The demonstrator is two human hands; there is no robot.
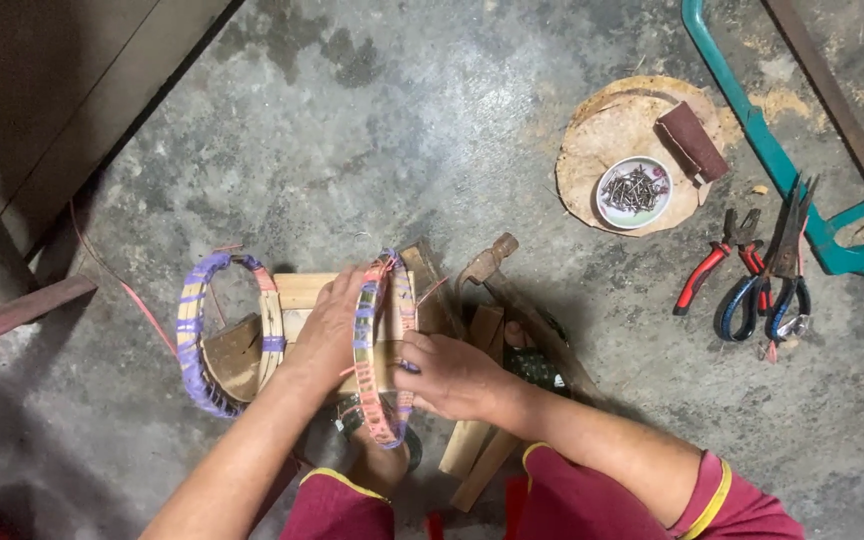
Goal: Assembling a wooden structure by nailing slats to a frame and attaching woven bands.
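- Head view: our left hand and right hand both clasp the pink-wrapped ring, upright on edge over a wooden block.
- Just left of our grip leans the purple-wrapped ring; a hammer lies just right.
- Farther right, past bare concrete floor, sit a nail dish, pliers and scissors.

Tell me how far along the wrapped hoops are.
Done: the purple-wrapped hoop lies set aside on the wood block, fully bound. In hand: the left hand and right hand hold the pink-wrapped hoop upright on the block. Left: I cannot tell whether its binding is finished; the hammer lies untouched.
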